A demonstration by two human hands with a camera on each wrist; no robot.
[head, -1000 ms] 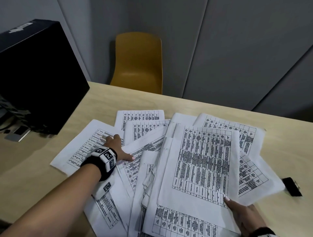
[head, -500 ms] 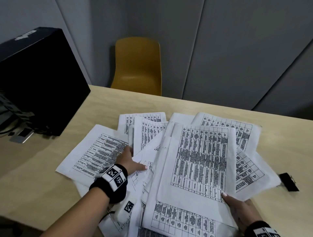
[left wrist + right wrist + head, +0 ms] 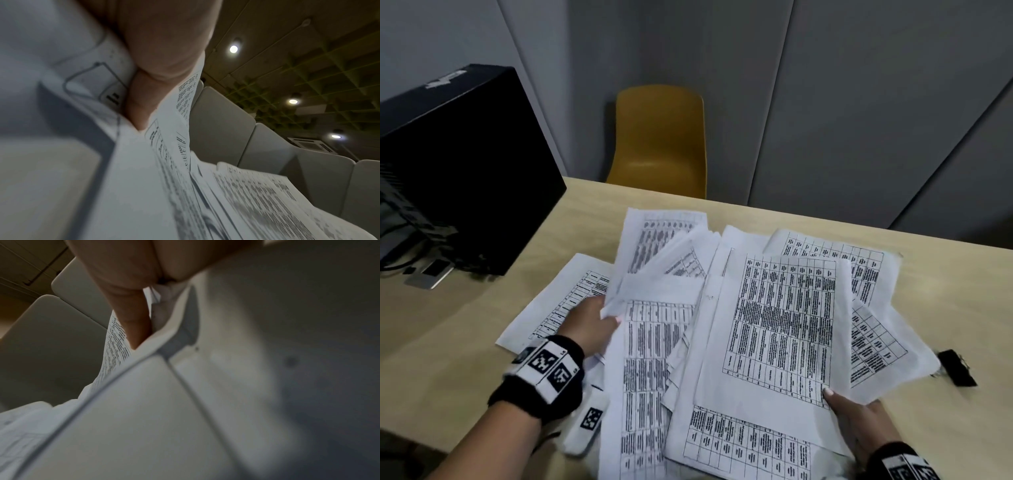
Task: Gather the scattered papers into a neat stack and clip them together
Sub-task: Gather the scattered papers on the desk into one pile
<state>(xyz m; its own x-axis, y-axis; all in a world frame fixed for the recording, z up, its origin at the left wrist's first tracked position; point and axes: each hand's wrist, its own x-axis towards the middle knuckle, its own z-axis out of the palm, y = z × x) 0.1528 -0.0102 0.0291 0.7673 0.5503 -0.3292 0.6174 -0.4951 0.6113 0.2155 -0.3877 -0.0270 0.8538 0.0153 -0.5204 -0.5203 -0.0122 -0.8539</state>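
Several printed sheets with tables lie fanned over the wooden table. My left hand grips a bunch of loose sheets at their lower left corner and holds them tilted up off the table; its thumb presses on the paper. My right hand holds the main pile of papers at its near right corner, thumb on top. A black binder clip lies on the table to the right of the pile, apart from both hands.
A single sheet lies flat under and left of my left hand. A black box-shaped device with cables stands at the table's far left. A yellow chair stands behind the table against grey wall panels.
My left hand has slid right and toward me, taken hold of the left-hand sheets and lifted them up toward the main pile. The right hand has kept its hold.
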